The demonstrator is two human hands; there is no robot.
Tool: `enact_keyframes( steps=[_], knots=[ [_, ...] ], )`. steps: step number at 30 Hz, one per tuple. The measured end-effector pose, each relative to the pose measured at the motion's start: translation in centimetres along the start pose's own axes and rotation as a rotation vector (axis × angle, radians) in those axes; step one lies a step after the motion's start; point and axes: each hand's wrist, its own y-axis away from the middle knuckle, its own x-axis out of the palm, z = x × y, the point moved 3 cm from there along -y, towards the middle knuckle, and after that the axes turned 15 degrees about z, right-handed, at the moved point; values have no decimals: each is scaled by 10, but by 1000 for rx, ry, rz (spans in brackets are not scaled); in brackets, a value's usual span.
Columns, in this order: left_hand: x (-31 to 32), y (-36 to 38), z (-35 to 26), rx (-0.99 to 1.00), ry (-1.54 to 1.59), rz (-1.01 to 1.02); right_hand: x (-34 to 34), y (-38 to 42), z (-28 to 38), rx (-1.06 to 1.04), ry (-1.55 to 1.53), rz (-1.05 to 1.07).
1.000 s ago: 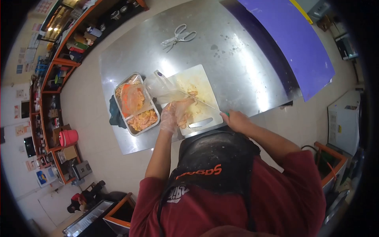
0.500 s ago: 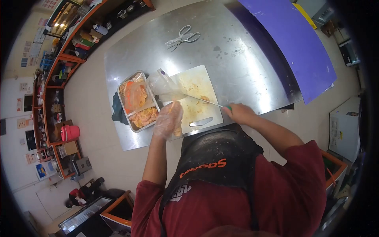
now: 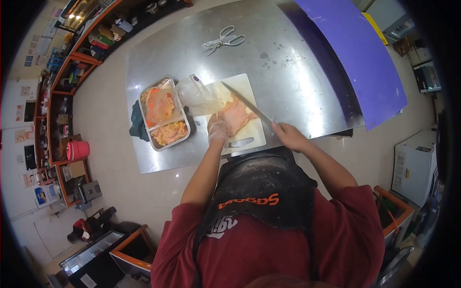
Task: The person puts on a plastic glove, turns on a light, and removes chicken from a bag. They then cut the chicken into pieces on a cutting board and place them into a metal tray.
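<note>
A flat piece of raw meat (image 3: 236,118), pale pink like chicken, lies spread on the white cutting board (image 3: 258,137). My left hand (image 3: 218,128), in a clear plastic glove, grips its left edge, with the fingers partly hidden. My bare right hand (image 3: 292,137) is closed around the handle of a long knife (image 3: 247,103). The blade slants up and left over the meat; whether it touches cannot be made out. Left of the board stands a metal tray (image 3: 188,128) with raw meat in two sections. A clear plastic bag (image 3: 196,96) lies between tray and board.
Kitchen scissors (image 3: 224,40) lie toward the far side of the steel table (image 3: 168,60). A purple sheet (image 3: 355,57) covers the table's right end. Dark green cloth (image 3: 138,122) sits beside the tray. Shelves (image 3: 79,62) line the left wall.
The meat is now spread on the board. My left hand has moved right and down onto it. In my right hand, the knife has swung so its tip points farther up the board.
</note>
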Motion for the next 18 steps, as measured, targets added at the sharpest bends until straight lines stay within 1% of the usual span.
enact_keyframes(
  steps=[1, 2, 4, 5, 7, 8, 9, 10, 11, 13, 14, 16, 17, 18],
  knots=[
    [11, 4, 10, -5, -84, -37, 10, 8, -3, 5, 0, 38],
    [21, 7, 24, 41, -150, -100, 20, 12, -7, 20, 23, 15],
    [18, 22, 27, -24, -64, -97, 35, 12, -12, 40, 72, -35],
    [-1, 38, 18, -130, 88, -25, 35, 15, -12, 82, 62, -23],
    [-26, 48, 5, -282, 168, 174, 37, 20, -20, 125, 57, -88],
    [-34, 50, 6, -334, 97, 305, 40, 25, -25, 152, 52, -116],
    [-33, 53, 14, -387, 24, 436, 42, 30, -25, 161, 31, -98],
    [-21, 48, 34, -386, 12, 340, 41, 36, -22, 168, 13, -83],
    [11, 39, 66, -384, 3, 240, 39, 41, -18, 172, -1, -70],
    [22, 40, 71, -288, -33, -21, 39, 44, -8, 165, 20, -67],
    [13, 56, 45, -194, -63, -179, 41, 44, -4, 160, 29, -65],
    [-33, 71, -18, -27, 11, -246, 51, 30, 8, 88, 59, -110],
    [-75, 79, -59, 42, 115, -155, 58, 20, 14, 56, 73, -133],
    [-85, 80, -75, 91, 141, -102, 63, 9, 17, 53, 95, -166]
  ],
)
